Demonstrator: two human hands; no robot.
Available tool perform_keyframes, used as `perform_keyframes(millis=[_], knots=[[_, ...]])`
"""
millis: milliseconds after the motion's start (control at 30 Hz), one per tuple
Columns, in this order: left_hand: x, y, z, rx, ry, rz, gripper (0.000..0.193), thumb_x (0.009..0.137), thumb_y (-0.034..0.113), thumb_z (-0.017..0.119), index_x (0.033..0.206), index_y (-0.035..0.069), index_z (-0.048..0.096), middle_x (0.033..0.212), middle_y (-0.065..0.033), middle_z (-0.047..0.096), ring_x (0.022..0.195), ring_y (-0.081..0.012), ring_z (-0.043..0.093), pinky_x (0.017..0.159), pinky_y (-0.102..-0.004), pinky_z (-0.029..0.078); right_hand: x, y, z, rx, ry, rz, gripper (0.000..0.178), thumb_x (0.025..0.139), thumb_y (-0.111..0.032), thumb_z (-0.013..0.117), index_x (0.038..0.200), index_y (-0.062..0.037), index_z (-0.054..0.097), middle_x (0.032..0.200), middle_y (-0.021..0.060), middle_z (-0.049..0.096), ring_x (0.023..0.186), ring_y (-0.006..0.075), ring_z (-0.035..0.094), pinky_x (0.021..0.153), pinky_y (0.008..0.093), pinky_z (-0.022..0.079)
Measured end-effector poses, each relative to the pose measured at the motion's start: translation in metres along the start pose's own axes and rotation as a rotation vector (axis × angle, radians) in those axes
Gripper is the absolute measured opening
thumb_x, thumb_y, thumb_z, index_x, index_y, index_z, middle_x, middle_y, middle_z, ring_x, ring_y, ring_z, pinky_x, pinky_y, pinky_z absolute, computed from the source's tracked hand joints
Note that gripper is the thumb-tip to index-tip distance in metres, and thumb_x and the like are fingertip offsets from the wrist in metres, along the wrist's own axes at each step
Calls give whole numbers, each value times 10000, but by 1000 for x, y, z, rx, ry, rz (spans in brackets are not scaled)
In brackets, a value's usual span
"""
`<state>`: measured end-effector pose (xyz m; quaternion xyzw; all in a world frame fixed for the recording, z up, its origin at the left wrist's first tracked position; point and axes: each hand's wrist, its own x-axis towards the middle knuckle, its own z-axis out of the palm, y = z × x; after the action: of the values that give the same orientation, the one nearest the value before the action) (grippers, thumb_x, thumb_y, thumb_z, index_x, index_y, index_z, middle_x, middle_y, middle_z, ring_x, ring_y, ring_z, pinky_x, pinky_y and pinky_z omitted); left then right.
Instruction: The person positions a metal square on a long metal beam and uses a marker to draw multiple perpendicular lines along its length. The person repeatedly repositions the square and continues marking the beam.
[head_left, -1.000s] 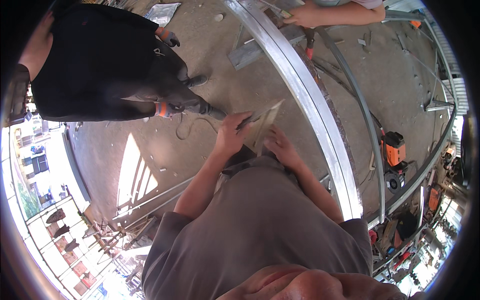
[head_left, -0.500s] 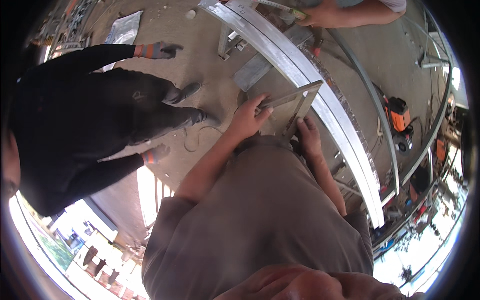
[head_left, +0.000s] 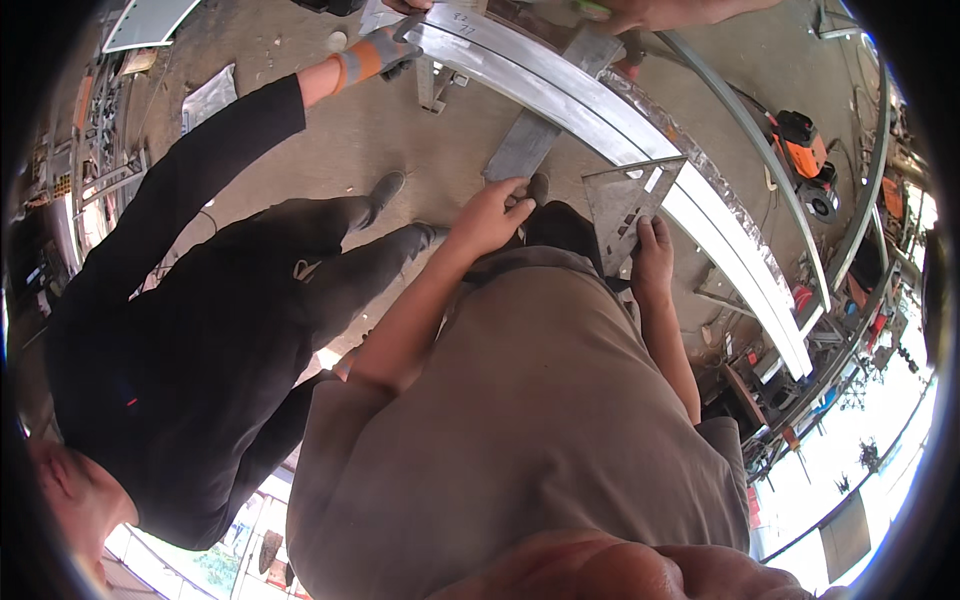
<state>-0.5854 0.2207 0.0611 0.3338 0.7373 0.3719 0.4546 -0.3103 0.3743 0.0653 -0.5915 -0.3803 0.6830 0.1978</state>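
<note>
My right hand (head_left: 654, 255) grips the lower edge of a triangular metal set square (head_left: 615, 205), whose far corner overlaps the near edge of a long curved silvery metal beam (head_left: 590, 115). Left of the square, apart from it, my left hand (head_left: 490, 215) is closed with fingers curled toward the thumb; what it holds, if anything, is hidden. Beyond that hand, a flat grey metal bar (head_left: 522, 145) passes beneath the curved beam.
A co-worker in black (head_left: 200, 350) stands at left, with a gloved hand (head_left: 375, 58) by the beam's far end. Another person's hand (head_left: 650, 12) is beyond the beam. Right are a curved metal strip (head_left: 760, 150) and an orange-black machine (head_left: 800, 145).
My left hand has let go of the set square, which has shifted right in my right hand. The co-worker's gloved hand has reached forward to the beam's far end.
</note>
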Motion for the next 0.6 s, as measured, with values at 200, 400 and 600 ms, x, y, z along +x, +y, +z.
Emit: perform_keyframes(millis=[200, 400, 600], knots=[[12, 23, -6, 68, 183, 118, 582, 1008, 363, 751, 1440, -5, 620, 1268, -219, 737, 1165, -351, 718, 1006, -432, 561, -1, -22, 34, -68, -178, -62, 236, 1129, -183, 598, 1286, -28, 680, 1074, 26, 737, 960, 110, 674, 884, 280, 550], [22, 53, -16, -14, 164, 206, 537, 1058, 363, 706, 1416, -28, 621, 1224, -183, 742, 1182, -291, 693, 1037, -384, 527, 8, -38, 61, -168, -433, -124, 255, 1136, -164, 592, 1333, -28, 679, 1078, 1, 732, 990, 80, 656, 873, 258, 541], [23, 70, -26, -241, 175, -79, 446, 1114, 345, 628, 1346, -35, 645, 1123, -98, 720, 1039, -175, 641, 928, -343, 517, 20, -52, 94, -147, -544, -75, 311, 1112, -252, 637, 1301, -11, 692, 1045, 24, 719, 956, 98, 625, 831, 286, 519]])
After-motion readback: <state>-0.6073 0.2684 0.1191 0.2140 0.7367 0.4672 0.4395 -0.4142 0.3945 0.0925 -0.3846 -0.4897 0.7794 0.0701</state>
